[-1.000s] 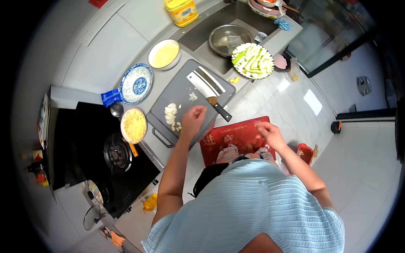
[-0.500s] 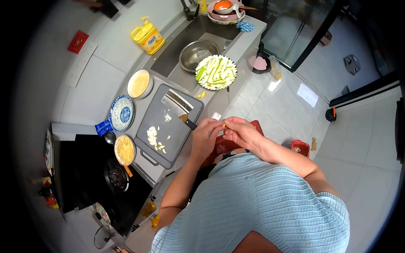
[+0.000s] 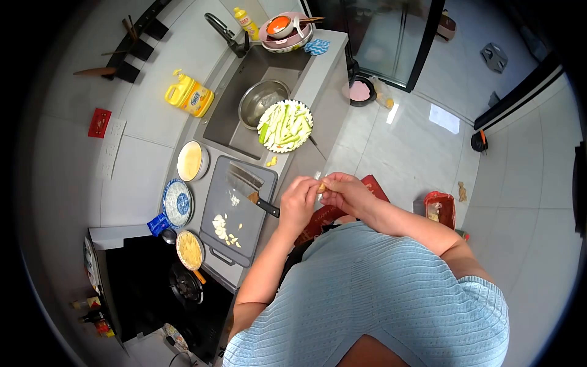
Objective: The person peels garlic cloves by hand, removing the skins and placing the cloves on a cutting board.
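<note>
Both hands meet in front of my body, off the counter's edge. My left hand [image 3: 298,202] pinches a small tan-yellow piece [image 3: 321,188] that looks like ginger. My right hand [image 3: 345,191] is closed on the same piece from the other side, with its fingertips partly hiding it. Left of my hands lies a grey cutting board [image 3: 211,199]. On it rest a cleaver [image 3: 244,182], its black handle towards my left hand, and pale slices [image 3: 219,226] that look like garlic. Yellow bits [image 3: 271,161] sit on the counter beside the board.
A plate of cut green vegetable strips [image 3: 285,125] stands by the sink, near a steel bowl [image 3: 251,107]. Left of the board are a cream bowl [image 3: 192,161], blue-white plates [image 3: 177,205] and a bowl of yellow shreds [image 3: 190,250]. A red bin [image 3: 448,209] stands on the floor.
The camera view has shifted, so the counter appears lower and more of the wall and faucet shows. Both hands stay together on the small piece, which is now more visible.
</note>
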### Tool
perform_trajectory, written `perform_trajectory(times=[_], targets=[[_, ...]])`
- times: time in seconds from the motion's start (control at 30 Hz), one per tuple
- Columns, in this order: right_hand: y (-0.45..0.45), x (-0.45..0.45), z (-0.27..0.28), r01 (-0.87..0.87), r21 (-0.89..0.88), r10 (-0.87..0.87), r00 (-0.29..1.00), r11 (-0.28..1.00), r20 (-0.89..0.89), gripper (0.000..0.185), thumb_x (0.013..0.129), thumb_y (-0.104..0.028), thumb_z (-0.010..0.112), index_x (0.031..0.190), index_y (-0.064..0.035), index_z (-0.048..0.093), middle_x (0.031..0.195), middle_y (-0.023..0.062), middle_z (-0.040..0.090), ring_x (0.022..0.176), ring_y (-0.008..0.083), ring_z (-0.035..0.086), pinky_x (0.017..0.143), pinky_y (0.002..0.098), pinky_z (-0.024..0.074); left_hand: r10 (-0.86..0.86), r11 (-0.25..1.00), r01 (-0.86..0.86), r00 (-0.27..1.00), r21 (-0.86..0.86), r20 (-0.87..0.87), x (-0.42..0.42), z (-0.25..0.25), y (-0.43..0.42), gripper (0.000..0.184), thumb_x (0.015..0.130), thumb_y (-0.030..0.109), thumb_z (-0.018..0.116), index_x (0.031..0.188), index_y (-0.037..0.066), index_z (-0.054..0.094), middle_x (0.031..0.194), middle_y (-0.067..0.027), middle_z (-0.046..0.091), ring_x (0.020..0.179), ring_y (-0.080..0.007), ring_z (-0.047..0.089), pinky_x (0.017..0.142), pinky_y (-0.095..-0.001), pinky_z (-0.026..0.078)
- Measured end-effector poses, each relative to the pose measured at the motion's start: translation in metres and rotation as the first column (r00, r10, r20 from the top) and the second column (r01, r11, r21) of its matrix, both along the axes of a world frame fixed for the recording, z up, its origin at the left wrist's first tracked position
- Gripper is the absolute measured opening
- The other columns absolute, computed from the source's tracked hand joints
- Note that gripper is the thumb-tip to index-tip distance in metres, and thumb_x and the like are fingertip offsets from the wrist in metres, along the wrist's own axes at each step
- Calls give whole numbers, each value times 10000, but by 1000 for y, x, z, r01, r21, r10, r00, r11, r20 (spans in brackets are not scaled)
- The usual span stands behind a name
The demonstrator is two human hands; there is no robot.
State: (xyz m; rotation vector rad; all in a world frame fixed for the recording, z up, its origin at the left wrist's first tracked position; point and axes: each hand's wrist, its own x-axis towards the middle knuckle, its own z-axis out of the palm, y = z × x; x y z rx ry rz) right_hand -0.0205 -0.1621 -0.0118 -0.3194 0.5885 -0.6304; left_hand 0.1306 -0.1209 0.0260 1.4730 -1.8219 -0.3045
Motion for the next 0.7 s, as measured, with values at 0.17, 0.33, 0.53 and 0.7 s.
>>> perform_trajectory(times=[0.17, 0.33, 0.53, 0.7], targets=[[-9, -4, -3, 7, 3, -7, 999, 1000, 42, 134, 911, -147, 551, 966, -25, 552, 860, 68, 605, 773, 153, 590, 741, 314, 523, -51, 994, 62, 990, 85, -128, 2, 5, -9, 92, 776, -58, 613, 857, -19, 635, 843, -104, 631, 724, -226, 630, 624, -296, 504], [-14, -3, -2, 0, 2, -1, 999, 1000, 43, 142, 909, -151, 555, 975, -25, 557, 873, 63, 604, 767, 149, 585, 746, 313, 521, -60, 995, 65, 996, 77, -71, 1, 14, -16, 90, 756, -44, 643, 839, -10, 636, 839, -100, 633, 727, -227, 629, 627, -296, 504], [-21, -1, -1, -26, -20, 26, 999, 999, 32, 153, 910, -146, 547, 990, -17, 562, 877, 59, 603, 746, 139, 571, 740, 312, 514, -29, 1000, 29, 1000, 8, 2, -1, 12, -22, 104, 742, -51, 638, 820, -7, 584, 789, -104, 614, 666, -202, 619, 599, -279, 497], [-26, 1, 8, -68, -69, 71, 996, 995, 56, 161, 905, -152, 552, 986, -14, 574, 873, 62, 607, 735, 138, 571, 732, 319, 510, 116, 988, -105, 989, 114, -88, 2, 3, -26, 69, 801, -53, 584, 830, -7, 541, 737, -72, 595, 617, -133, 595, 565, -255, 489]])
